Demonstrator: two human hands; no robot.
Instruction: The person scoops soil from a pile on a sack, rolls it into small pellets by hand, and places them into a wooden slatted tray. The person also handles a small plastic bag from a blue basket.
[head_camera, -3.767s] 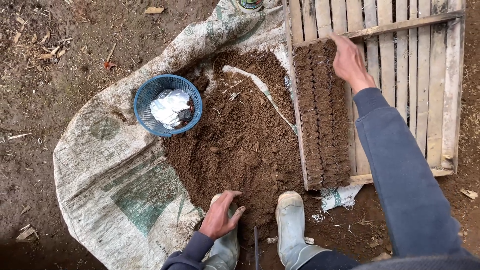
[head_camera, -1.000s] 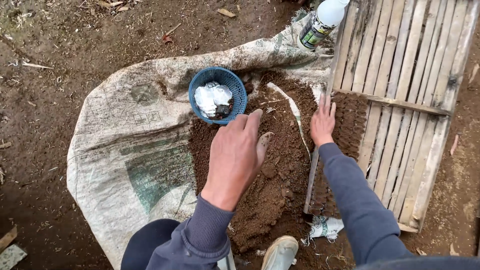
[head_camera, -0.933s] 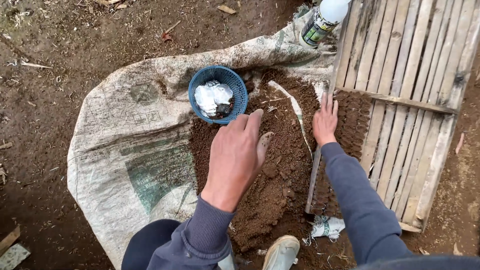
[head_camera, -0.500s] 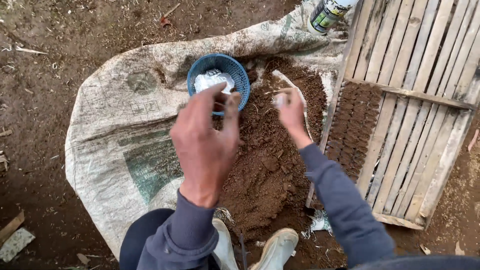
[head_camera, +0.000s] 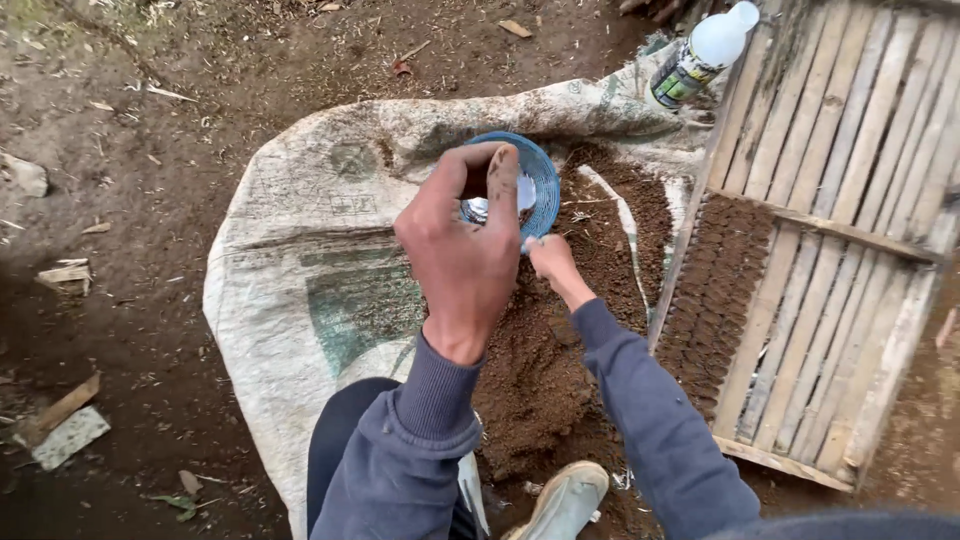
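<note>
Ground: bare brown dirt (head_camera: 150, 250), scattered with dry leaves and wood scraps; outdoors.
Sack: pale woven sack (head_camera: 300, 260) spread flat on the ground, faded green print, smeared with soil.
Soil: heap of loose brown soil (head_camera: 545, 370) on the right half of the sack, running up to the rack's edge.
Basket: small blue plastic basket (head_camera: 542, 190) on the sack at the top edge of the soil, something white inside; mostly hidden behind the left hand.
Left hand: left hand (head_camera: 465, 245) raised in front of the basket, back toward the camera, fingers curled, thumb and forefinger bent toward each other with a gap between; soil on the fingertips; nothing seen in it, contact with the basket not clear.
Right hand: right hand (head_camera: 548, 258) low at the near rim of the basket, above the soil, fingers tucked in; closed or not, and holding anything or not, cannot be told.
Rack: slatted bamboo rack (head_camera: 850, 200) at right, lying flat.
Plugs: rows of small dark soil plugs (head_camera: 720, 290) packed along the rack's left side.
Bottle: white bottle (head_camera: 700, 55) with a green label, tilted, at the rack's top corner.
Boot: pale boot (head_camera: 565, 505) at the bottom edge, toe in the soil.
</note>
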